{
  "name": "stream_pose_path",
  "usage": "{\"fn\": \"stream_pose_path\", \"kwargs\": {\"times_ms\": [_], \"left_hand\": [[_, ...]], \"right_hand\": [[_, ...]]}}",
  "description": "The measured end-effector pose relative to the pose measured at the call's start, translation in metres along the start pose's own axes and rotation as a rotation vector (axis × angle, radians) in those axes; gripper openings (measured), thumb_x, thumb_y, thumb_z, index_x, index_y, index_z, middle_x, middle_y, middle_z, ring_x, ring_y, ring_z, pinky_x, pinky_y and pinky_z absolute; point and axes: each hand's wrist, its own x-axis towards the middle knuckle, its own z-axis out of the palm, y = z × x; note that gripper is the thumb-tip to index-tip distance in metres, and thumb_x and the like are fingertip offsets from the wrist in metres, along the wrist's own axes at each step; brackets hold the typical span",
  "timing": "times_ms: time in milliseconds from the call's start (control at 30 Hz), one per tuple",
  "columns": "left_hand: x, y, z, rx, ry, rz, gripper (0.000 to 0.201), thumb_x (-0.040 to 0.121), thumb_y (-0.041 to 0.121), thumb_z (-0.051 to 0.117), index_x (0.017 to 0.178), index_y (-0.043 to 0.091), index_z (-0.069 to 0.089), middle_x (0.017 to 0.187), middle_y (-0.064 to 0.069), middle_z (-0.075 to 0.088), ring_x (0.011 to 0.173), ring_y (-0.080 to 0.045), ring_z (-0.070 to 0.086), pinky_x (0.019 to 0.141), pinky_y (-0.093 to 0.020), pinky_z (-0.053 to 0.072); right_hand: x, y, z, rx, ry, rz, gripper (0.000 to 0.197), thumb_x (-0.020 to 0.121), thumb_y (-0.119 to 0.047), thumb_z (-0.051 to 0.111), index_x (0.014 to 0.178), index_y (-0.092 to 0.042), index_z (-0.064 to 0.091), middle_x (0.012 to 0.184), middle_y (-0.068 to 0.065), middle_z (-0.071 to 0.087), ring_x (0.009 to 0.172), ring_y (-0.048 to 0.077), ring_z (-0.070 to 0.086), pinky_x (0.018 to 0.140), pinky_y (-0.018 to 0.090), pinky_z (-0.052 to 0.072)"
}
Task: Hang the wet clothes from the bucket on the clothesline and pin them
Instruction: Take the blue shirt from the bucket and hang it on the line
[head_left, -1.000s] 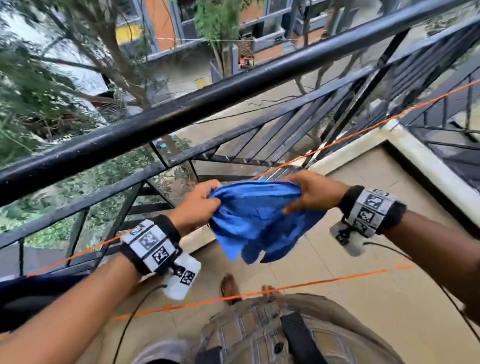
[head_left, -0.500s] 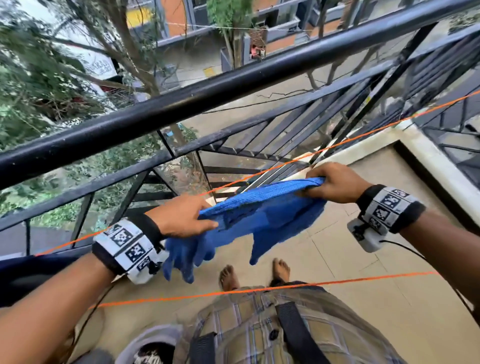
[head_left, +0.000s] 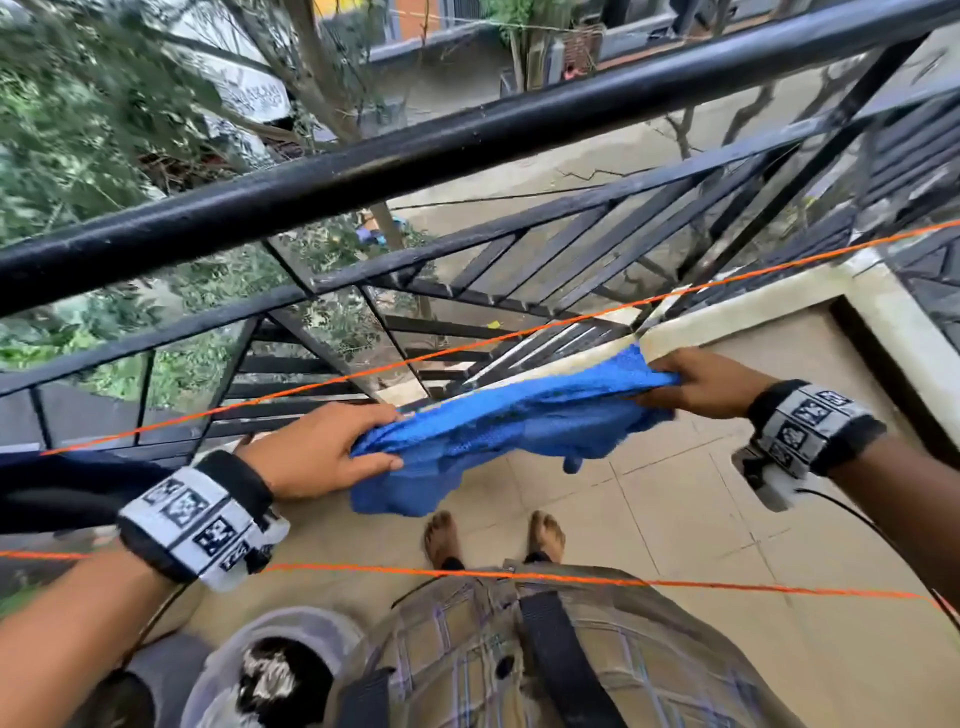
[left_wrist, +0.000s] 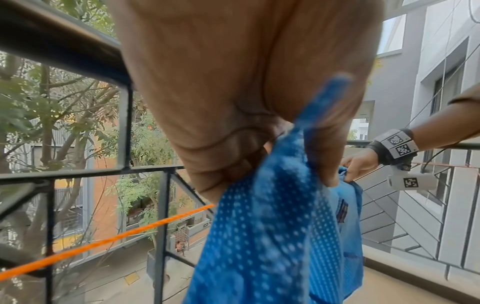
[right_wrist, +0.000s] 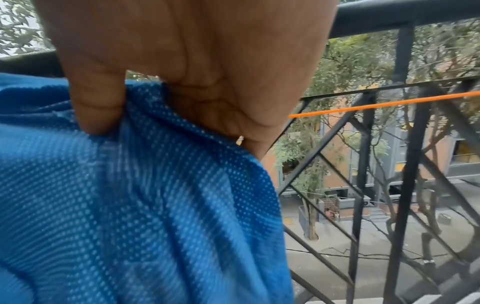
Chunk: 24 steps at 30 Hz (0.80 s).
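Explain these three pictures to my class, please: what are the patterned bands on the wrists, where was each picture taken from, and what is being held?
No machine here: a person wears three cameras. The head view looks down at both arms; the patterned wristbands carry the wrist cameras, which look along each hand. The left hand and right hand each grip one end of a blue mesh garment, stretched between them. It is near the orange clothesline by the balcony railing, but not yet on it. No pegs are visible.
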Motion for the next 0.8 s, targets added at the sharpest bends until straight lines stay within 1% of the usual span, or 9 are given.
{"fn": "stream_pose_path", "kwargs": {"times_ms": [133,233,333,433,500,567,600,667,800], "left_hand": [[0.020,0.032,0.011,-0.009,0.069,0.038,0.046,0.087,0.058,0.045,0.109,0.021,0.061,0.097,0.007,0.067,0.086,-0.008,0.058,0.074,-0.028,0.043],[0.031,0.063,-0.001,-0.070,0.208,0.051,0.038,0.092,0.051,0.045,0.106,0.018,0.060,0.089,0.005,0.062,0.080,-0.012,0.056,0.070,-0.029,0.041],[0.031,0.097,-0.031,-0.222,0.411,0.015,0.024,0.093,0.042,0.051,0.102,0.021,0.057,0.085,0.005,0.059,0.076,-0.011,0.055,0.068,-0.025,0.043],[0.026,0.112,-0.064,-0.331,0.620,-0.030,0.019,0.094,0.034,0.053,0.111,0.028,0.058,0.098,0.011,0.064,0.088,-0.007,0.060,0.080,-0.021,0.047],[0.022,0.098,-0.073,-0.244,0.706,-0.140,0.015,0.093,0.034,0.050,0.107,0.033,0.055,0.095,0.019,0.065,0.089,0.001,0.060,0.081,-0.018,0.047],[0.019,0.066,-0.064,-0.132,0.698,-0.344,0.026,0.091,0.040,0.048,0.112,0.028,0.055,0.102,0.008,0.069,0.099,-0.020,0.064,0.084,-0.035,0.049],[0.018,0.048,-0.051,-0.116,0.658,-0.442,0.033,0.092,0.038,0.049,0.120,0.022,0.054,0.110,-0.005,0.069,0.104,-0.030,0.063,0.087,-0.043,0.049],[0.024,0.014,-0.022,-0.179,0.542,-0.574,0.036,0.095,0.030,0.052,0.127,0.013,0.054,0.121,-0.016,0.066,0.112,-0.035,0.061,0.093,-0.048,0.047],[0.038,-0.024,0.020,-0.267,0.340,-0.757,0.021,0.098,0.022,0.054,0.110,0.006,0.056,0.110,-0.023,0.066,0.106,-0.038,0.063,0.088,-0.047,0.049]], "right_hand": [[-0.017,0.015,-0.041,-0.088,0.097,0.023,0.025,0.076,-0.051,0.054,0.071,-0.027,0.060,0.064,-0.007,0.057,0.064,0.017,0.051,0.059,0.014,0.037],[-0.034,-0.010,-0.124,-0.211,0.317,-0.069,0.050,0.067,-0.059,0.048,0.085,-0.019,0.072,0.071,0.008,0.067,0.068,0.023,0.060,0.064,0.033,0.045],[-0.034,-0.063,-0.193,-0.210,0.643,-0.105,0.057,0.065,-0.050,0.048,0.100,-0.010,0.069,0.089,0.022,0.068,0.083,0.037,0.065,0.076,0.046,0.051],[0.000,-0.123,-0.202,-0.226,0.769,-0.203,0.066,0.069,-0.054,0.037,0.104,-0.005,0.064,0.094,0.030,0.060,0.090,0.044,0.059,0.082,0.054,0.045],[0.028,-0.162,-0.200,-0.214,0.831,-0.137,0.060,0.078,-0.049,0.040,0.113,-0.005,0.061,0.109,0.029,0.060,0.102,0.042,0.057,0.086,0.046,0.040],[0.055,-0.191,-0.186,-0.201,0.890,-0.211,0.048,0.085,-0.049,0.048,0.110,-0.011,0.063,0.110,0.020,0.064,0.103,0.037,0.059,0.084,0.044,0.041],[0.072,-0.196,-0.164,-0.211,0.858,-0.328,0.042,0.085,-0.048,0.052,0.104,-0.014,0.065,0.104,0.016,0.068,0.098,0.036,0.062,0.078,0.043,0.046],[0.109,-0.190,-0.103,-0.307,0.604,-0.400,0.037,0.083,-0.046,0.054,0.100,-0.015,0.064,0.099,0.013,0.070,0.092,0.038,0.065,0.074,0.040,0.052],[0.162,-0.157,0.010,-0.451,0.076,-0.143,0.026,0.092,-0.029,0.051,0.109,-0.013,0.063,0.112,0.018,0.067,0.103,0.038,0.064,0.078,0.037,0.049]]}}
